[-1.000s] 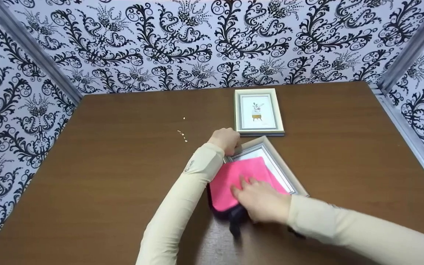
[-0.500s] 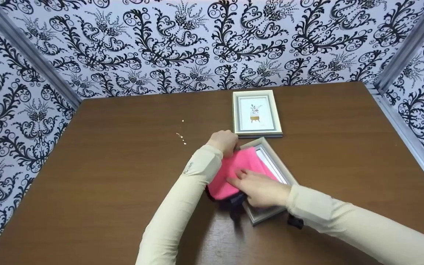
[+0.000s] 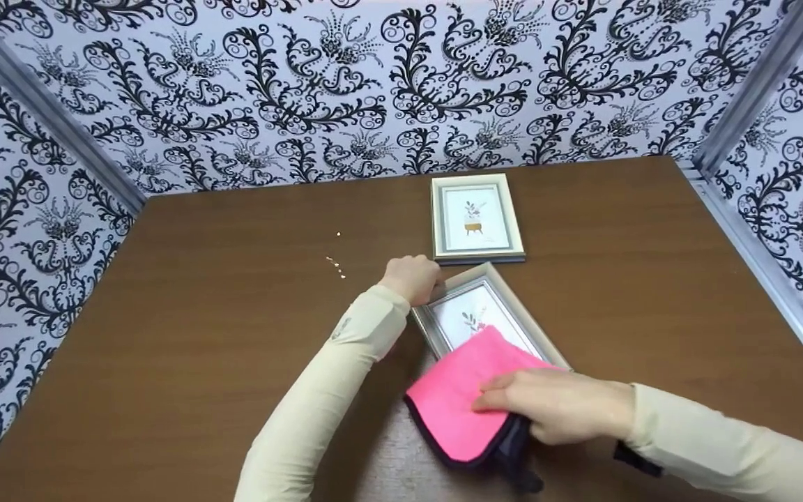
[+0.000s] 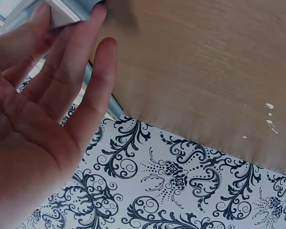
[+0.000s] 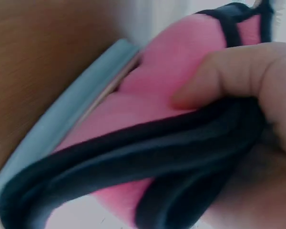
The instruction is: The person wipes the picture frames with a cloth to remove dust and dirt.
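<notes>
A pale picture frame (image 3: 523, 314) with a plant print lies turned at an angle on the table. My left hand (image 3: 410, 279) grips its upper left corner; the left wrist view shows thumb and fingers pinching the frame corner (image 4: 66, 13). In my right hand (image 3: 555, 404) is a pink cloth (image 3: 454, 415) with black edging, spread over the frame's lower part and hiding it. The right wrist view has the thumb bent onto the bunched cloth (image 5: 157, 81), which lies against the frame's edge (image 5: 69, 109).
Another cream picture frame (image 3: 477, 216) lies just behind the angled one. Small white flecks (image 3: 335, 267) dot the brown table (image 3: 234, 314) left of the frames. Patterned walls (image 3: 304, 90) stand at the back and sides.
The right hand has drawn the cloth down toward the near edge and slightly right, uncovering the print's upper part. The left hand stays at the frame's corner.
</notes>
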The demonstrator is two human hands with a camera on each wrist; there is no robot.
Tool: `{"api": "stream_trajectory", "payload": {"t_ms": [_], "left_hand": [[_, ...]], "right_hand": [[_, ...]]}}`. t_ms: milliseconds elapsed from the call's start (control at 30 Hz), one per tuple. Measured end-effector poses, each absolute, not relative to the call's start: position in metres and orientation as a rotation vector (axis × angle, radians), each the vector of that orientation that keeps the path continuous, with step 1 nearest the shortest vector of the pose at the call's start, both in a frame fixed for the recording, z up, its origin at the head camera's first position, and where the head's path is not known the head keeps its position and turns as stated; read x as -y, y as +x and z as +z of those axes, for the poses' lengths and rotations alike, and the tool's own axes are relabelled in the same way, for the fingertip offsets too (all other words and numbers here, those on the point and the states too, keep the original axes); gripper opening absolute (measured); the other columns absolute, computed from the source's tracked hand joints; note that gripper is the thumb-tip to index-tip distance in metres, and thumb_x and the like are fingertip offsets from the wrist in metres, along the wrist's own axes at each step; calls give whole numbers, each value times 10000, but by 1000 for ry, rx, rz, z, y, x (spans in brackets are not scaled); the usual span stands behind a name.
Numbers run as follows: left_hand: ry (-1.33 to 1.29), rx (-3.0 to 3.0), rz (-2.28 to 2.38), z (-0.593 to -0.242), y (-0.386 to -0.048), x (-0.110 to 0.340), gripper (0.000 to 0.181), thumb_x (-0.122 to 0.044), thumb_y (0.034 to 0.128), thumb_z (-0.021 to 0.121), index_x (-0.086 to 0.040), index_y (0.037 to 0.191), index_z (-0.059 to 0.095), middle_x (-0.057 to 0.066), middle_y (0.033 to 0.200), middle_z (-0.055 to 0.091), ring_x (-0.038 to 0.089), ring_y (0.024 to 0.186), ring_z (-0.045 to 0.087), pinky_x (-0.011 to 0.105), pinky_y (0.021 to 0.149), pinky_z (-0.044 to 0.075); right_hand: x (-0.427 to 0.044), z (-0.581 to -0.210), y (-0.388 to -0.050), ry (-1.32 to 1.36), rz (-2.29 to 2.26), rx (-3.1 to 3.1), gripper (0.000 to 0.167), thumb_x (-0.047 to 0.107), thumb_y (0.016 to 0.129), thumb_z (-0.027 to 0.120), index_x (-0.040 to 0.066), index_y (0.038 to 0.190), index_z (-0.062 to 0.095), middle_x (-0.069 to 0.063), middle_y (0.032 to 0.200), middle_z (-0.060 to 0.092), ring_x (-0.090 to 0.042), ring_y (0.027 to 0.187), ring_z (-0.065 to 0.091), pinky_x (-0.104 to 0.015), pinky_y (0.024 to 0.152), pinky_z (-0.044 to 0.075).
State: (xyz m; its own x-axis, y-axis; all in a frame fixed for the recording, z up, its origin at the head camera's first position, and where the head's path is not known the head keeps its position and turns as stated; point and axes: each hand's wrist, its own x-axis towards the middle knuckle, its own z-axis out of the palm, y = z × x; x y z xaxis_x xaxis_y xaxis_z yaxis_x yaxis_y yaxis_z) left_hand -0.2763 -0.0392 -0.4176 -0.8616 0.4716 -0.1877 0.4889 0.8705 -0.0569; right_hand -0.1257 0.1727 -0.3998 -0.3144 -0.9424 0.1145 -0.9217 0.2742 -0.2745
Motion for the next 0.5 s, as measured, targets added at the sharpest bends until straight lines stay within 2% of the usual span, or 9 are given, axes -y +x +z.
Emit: {"api": "stream_trajectory", "payload": {"t_ms": [200, 367, 500], "left_hand": [[729, -2935, -180, -422, -273, 41, 153, -136, 882, 616, -148, 967, 743, 93, 981, 700, 292, 862, 672, 469, 680, 553], [722, -2937, -185, -423, -273, 42, 150, -155, 890, 623, -174, 974, 746, 82, 989, 702, 292, 872, 673, 470, 682, 554], [718, -2943, -193, -424, -275, 49, 160, -143, 893, 618, -175, 982, 747, 87, 1000, 700, 304, 883, 669, 479, 682, 551]], "right_hand": [[-190, -392, -137, -1663, -676, -2532, 549, -177, 626, 586, 90, 1096, 683, 17, 1065, 685, -161, 967, 654, -350, 810, 537], [-204, -383, -148, -1607, -821, -2670, 443, -114, 682, 670, 103, 1069, 687, 4, 1029, 696, -196, 919, 674, -387, 780, 546], [-216, -378, -155, -1558, -1009, -2687, 518, -145, 639, 644, 98, 1095, 682, -6, 1042, 697, -200, 917, 675, -290, 819, 525]]}}
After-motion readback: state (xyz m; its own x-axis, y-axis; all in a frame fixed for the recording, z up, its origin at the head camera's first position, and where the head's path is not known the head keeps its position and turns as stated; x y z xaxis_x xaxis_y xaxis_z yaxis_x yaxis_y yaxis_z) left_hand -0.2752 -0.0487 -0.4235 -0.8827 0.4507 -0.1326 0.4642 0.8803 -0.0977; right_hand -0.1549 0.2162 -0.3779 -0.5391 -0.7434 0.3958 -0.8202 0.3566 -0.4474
